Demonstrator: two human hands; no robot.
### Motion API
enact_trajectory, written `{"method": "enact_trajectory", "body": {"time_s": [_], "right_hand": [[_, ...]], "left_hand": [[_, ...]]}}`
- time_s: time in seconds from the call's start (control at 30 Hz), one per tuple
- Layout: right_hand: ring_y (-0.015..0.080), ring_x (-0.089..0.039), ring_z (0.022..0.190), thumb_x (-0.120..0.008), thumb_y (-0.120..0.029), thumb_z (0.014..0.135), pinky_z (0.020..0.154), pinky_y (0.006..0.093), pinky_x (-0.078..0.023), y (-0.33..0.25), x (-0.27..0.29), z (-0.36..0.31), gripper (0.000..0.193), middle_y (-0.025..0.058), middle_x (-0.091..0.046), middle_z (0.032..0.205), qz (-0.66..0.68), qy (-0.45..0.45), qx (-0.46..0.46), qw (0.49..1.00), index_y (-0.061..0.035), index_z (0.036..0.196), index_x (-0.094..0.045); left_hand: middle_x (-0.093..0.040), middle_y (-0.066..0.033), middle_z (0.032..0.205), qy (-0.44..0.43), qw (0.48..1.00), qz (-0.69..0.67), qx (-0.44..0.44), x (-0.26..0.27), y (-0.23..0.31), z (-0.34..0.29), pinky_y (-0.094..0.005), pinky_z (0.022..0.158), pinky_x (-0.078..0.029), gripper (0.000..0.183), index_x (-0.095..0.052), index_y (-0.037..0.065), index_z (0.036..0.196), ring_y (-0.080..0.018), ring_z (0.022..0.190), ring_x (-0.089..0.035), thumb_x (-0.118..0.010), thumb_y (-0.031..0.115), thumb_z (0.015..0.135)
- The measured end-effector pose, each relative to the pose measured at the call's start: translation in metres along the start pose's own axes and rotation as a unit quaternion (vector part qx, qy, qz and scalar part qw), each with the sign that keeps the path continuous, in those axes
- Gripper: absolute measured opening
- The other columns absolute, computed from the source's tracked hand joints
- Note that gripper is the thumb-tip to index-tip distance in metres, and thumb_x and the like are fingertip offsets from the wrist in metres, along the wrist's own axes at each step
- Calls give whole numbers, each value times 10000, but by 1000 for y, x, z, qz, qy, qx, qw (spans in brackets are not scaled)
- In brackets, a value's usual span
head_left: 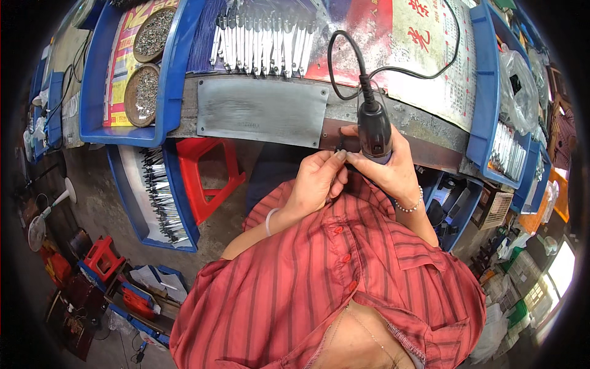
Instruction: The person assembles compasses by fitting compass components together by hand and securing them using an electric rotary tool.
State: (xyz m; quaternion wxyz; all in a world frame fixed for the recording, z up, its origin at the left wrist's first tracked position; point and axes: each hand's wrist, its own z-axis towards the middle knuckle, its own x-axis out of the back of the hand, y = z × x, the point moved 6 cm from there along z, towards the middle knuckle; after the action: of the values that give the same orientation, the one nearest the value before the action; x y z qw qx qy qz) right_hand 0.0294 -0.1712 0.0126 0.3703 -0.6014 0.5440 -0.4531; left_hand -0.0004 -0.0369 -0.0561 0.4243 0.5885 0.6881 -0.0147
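At the bench's near edge my right hand is wrapped round a dark corded electric screwdriver, whose black cable rises from its top. The thumb of that hand meets the fingertips of my left hand just left of the tool. My left hand is closed in a pinch with its fingers curled. A small dark bit shows at its fingertips, but the fingers hide most of it and I cannot tell its kind. Beyond my hands, a flat grey metal plate lies along the bench edge.
Several slim silvery pieces with dark ends lie in a row behind the plate. A blue tray at left holds two round bowls of tiny metal parts. Another blue bin stands right. Below are a red stool and a filled blue crate.
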Motion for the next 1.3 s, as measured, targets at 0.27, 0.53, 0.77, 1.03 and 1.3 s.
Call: {"method": "enact_trajectory", "body": {"time_s": [0.27,0.53,0.77,1.03,1.3], "right_hand": [[125,-580,750,-728,-174,690,693,295,-471,-5,-4,9,385,91,-628,814,-56,-14,-19,998,-8,994,-559],[254,-664,724,-716,-174,697,665,317,-493,-6,-6,2,377,165,-631,777,-149,-10,12,989,-9,987,-542],[126,-626,773,-717,-52,713,691,267,-490,0,-2,-4,396,114,-666,880,16,2,-42,999,1,1049,-512],[224,-584,679,-714,-116,773,657,352,-494,-57,18,-20,558,136,-584,808,214,-13,273,938,-23,1181,-346],[254,-616,626,-763,-274,746,570,377,-512,-97,1,-28,593,129,-595,788,138,-101,449,877,-75,1124,-352]], "left_hand": [[-488,-22,636,-34,998,-57,-3,-4,3,-2,-190,377,-281,305,-517,24,820,-60,429,-353,-436,272,978],[-460,3,598,2,996,-89,6,-2,-6,-3,-196,370,-278,321,-555,26,880,-52,420,-341,-417,297,983],[-450,10,599,-36,997,-71,2,0,-6,-1,-193,380,-285,302,-562,13,912,-48,426,-345,-413,265,987],[-489,21,633,-57,996,-61,38,-4,4,-5,-175,398,-280,219,-577,-8,989,-26,445,-356,-478,186,960],[-490,30,650,-51,997,-36,50,-2,4,-5,-168,410,-248,196,-583,3,1023,-15,463,-336,-482,151,944]]}}
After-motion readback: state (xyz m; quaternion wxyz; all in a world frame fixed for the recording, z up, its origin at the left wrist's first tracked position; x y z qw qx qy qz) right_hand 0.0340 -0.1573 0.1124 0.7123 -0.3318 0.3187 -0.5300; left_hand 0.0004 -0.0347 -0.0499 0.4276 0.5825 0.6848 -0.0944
